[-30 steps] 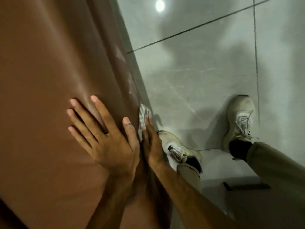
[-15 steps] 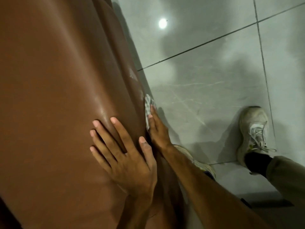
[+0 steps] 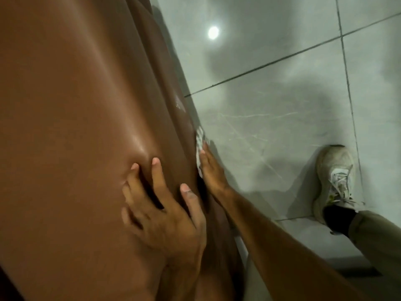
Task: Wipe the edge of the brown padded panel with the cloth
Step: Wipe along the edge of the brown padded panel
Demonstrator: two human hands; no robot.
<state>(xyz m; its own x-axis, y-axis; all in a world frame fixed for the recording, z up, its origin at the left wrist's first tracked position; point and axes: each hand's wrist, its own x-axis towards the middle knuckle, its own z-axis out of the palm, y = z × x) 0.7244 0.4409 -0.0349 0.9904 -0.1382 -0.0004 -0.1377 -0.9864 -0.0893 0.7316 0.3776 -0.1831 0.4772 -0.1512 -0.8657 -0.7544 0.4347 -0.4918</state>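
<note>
The brown padded panel [image 3: 82, 127] fills the left half of the view, its shiny face dented where my left hand [image 3: 165, 213] presses into it with spread fingers. My right hand [image 3: 211, 170] lies flat against the panel's right side edge and pins a pale checked cloth [image 3: 199, 141] there. Only the cloth's upper end shows beyond my fingertips. Whitish smears [image 3: 179, 104] mark the edge further up.
Glossy grey floor tiles [image 3: 271, 131] with dark grout lines lie to the right of the panel. My foot in a worn white sneaker [image 3: 334, 181] stands at the right, with an olive trouser leg [image 3: 377, 242] above it.
Both hands have slid up along the panel. The cloth has travelled further along the side edge under my right hand. My left fingers now dig deeper into the padding.
</note>
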